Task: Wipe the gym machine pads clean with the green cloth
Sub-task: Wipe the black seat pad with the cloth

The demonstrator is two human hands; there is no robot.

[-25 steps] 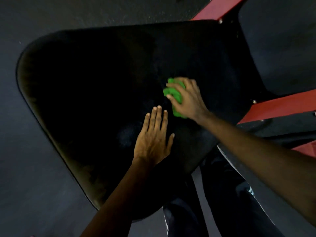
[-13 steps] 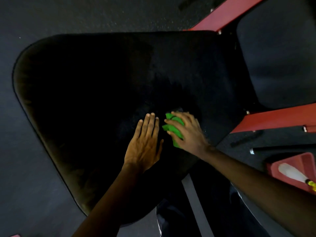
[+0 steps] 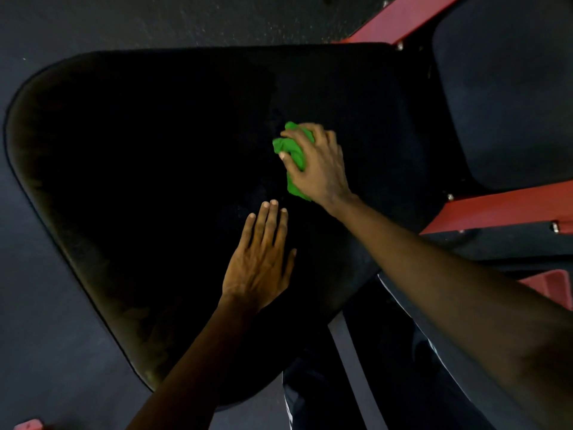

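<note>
A large black seat pad [image 3: 148, 169] fills the middle of the view, wide at the left and narrowing toward the right. My right hand [image 3: 319, 166] grips a bunched green cloth [image 3: 293, 153] and presses it on the pad right of centre. Most of the cloth is under my fingers. My left hand [image 3: 260, 262] lies flat on the pad just below the cloth, fingers straight and together, holding nothing.
A second dark pad [image 3: 508, 88] stands at the upper right, bounded by red frame bars [image 3: 502, 206]. Dark speckled floor [image 3: 46, 336] surrounds the seat. My dark trousers [image 3: 387, 367] show below the pad's near edge. A red object [image 3: 555, 287] sits at the right edge.
My right hand slid the green cloth toward me and beside my left hand, then pushed it away again across the pad. My left hand stayed flat on the pad.
</note>
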